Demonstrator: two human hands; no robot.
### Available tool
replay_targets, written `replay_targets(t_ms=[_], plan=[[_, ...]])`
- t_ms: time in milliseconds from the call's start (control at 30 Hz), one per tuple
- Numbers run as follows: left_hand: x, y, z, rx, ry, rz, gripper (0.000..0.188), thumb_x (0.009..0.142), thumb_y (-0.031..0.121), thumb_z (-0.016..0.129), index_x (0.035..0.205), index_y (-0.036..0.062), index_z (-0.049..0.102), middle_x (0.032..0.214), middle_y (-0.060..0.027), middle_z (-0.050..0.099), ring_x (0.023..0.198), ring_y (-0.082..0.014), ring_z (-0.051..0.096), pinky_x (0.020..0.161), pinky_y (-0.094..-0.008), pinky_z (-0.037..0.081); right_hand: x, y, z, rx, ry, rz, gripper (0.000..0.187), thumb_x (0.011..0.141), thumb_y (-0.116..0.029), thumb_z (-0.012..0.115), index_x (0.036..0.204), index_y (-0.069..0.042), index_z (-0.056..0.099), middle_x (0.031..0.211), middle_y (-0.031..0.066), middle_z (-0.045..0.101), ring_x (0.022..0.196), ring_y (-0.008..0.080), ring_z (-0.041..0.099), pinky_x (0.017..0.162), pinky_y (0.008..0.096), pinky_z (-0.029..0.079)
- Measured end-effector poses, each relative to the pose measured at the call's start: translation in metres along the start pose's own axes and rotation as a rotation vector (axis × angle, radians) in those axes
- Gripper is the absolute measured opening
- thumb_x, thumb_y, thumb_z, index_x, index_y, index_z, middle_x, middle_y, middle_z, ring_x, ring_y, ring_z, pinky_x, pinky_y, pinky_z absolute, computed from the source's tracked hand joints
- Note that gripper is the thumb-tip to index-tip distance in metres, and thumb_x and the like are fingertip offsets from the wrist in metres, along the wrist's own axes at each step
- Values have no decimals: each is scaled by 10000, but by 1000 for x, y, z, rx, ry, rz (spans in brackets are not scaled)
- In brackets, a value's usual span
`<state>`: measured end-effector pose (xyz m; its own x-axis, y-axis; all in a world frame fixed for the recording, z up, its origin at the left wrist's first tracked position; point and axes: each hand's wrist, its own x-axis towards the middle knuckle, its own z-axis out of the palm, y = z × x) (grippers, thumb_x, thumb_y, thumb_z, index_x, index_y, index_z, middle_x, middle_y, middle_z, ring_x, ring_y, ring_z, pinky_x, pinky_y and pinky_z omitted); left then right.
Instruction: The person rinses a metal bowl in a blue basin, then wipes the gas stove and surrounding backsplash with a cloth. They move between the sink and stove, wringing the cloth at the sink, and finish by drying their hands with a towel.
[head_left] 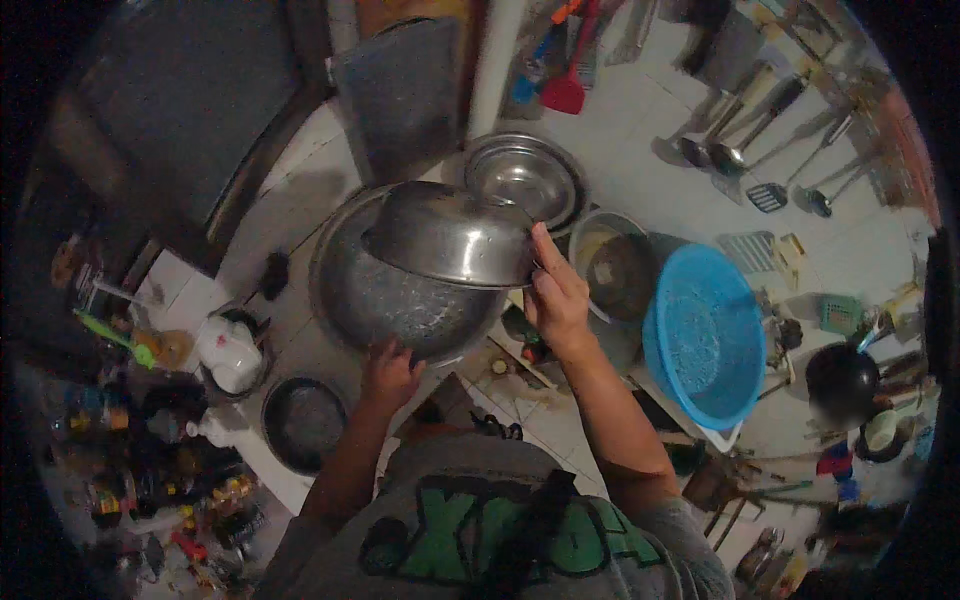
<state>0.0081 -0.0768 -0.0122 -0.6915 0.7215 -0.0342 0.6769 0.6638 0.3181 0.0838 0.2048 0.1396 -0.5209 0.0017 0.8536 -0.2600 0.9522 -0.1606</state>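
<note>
My right hand (558, 300) grips the rim of a shiny metal bowl (455, 235), thumb side up at its right edge. The bowl is tilted with its outer side toward me, above the large metal basin (335, 270); its inside is hidden. Water with whitish foam (410, 305) shows in the basin. At the basin's near rim is my left hand (390, 375), its fingers apart and nothing seen in them. Just behind the bowl, nested metal bowls (530, 180) rest on the tiled counter.
Right of the basin stand a metal pot (612, 265) and a tilted blue plastic basin (705, 335). A dark round pan (305, 425) lies near left, beside a white lidded appliance (230, 355). Ladles and a slotted turner (768, 195) hang on the tiled wall.
</note>
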Motion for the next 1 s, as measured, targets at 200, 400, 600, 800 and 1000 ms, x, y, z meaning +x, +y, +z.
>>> replay_targets(t_ms=[200,400,600,800,1000], plan=[[17,41,3,-91,-132,98,415,897,359,566,1145,32,629,1257,-180,562,1149,-362,548,1078,-517,325,-56,70,-144,-480,140,155,77,822,51,593,802,25,523,1338,259,541,968,352,691,683,347,570],[34,60,0,-65,-150,136,369,801,308,648,970,-20,652,1023,-206,631,988,-385,608,964,-519,417,-168,121,-299,-1074,90,476,72,849,37,594,902,-7,576,1365,173,549,893,356,692,672,358,575],[53,61,-1,49,-263,178,341,765,286,684,888,-31,666,935,-236,645,896,-399,634,831,-493,501,-250,139,-335,-1218,90,1033,229,893,-151,569,1053,-10,654,1388,194,518,1008,412,639,760,468,548],[53,55,11,3,-229,125,326,760,271,689,858,-40,669,925,-255,644,872,-418,642,808,-482,520,-261,155,-322,-922,49,1524,305,837,-207,652,1066,-7,674,1185,242,627,1001,421,641,894,475,505],[47,60,14,-22,-150,83,323,767,262,686,891,-35,658,939,-253,638,879,-429,636,792,-484,523,-243,160,-304,-118,491,1840,276,846,-65,652,1065,99,620,988,181,656,834,292,686,647,366,631]])
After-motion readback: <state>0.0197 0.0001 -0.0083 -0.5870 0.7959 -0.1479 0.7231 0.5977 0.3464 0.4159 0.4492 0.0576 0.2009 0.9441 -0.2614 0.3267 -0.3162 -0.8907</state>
